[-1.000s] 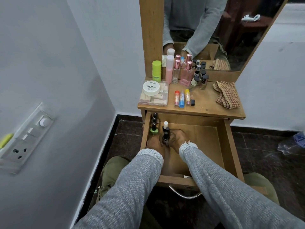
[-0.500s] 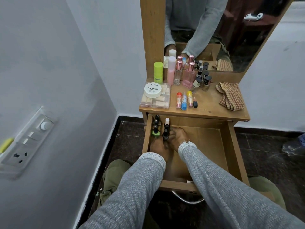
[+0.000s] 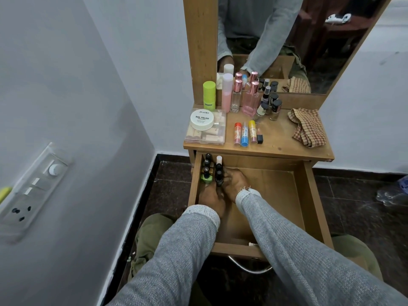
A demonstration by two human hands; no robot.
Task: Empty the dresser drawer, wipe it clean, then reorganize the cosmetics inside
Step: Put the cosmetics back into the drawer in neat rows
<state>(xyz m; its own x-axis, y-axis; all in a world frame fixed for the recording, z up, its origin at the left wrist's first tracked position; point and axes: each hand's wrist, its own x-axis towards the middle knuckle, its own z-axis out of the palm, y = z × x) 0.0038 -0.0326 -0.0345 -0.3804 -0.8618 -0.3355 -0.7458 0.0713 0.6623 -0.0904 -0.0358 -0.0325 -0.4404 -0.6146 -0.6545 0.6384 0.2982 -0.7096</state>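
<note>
**Grey knit sleeves, olive trousers**

Both arms wear a grey, fine-knit sweater. The cuffs are paler and ribbed, frayed at the edge above the left hand (image 3: 210, 196) and the right hand (image 3: 235, 184). Olive-green trousers cover the legs below.

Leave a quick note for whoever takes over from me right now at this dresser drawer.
Both hands are in the drawer: left hand and right hand at the nail polish bottles lined up in the far-left corner; grip not visible.
Done: restocking has begun.
Left: lip balms, perfume bottles, remover tub and the rest on top. The cloth lies there too.
</note>
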